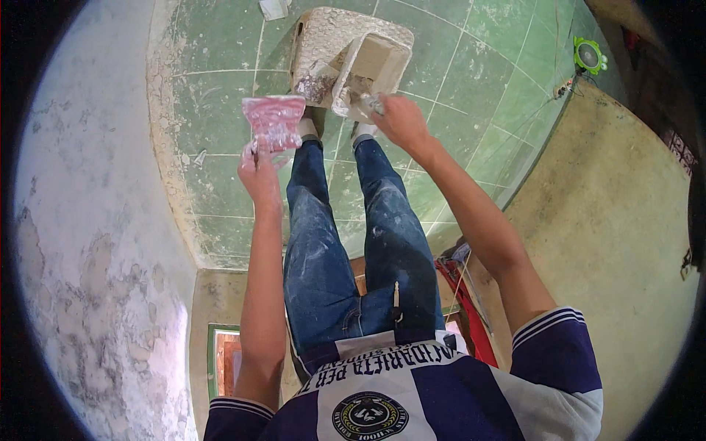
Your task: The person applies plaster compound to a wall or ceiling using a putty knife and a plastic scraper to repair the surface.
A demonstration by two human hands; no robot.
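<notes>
My left hand [259, 176] is closed on the lower edge of a flat pink plastering spreader [272, 112], smeared with white paste and held up over the floor. My right hand [403, 126] grips a putty knife [365, 109], whose handle is mostly hidden by the fingers. Its blade is at the near end of a whitish rectangular tub [401, 55], and I cannot tell whether it touches the rim. Grey-white paste coats the inside of the tub. The tub sits tilted on a plaster-crusted stool or crate [316, 37], next to a grey smeared patch.
Green floor tiles [213, 110] with white splashes spread around my feet. A patchy wall [95, 220] runs along the left, and a yellowish wall [610, 198] is on the right. A green round fan-like device [588, 56] stands at the far right with cables near it.
</notes>
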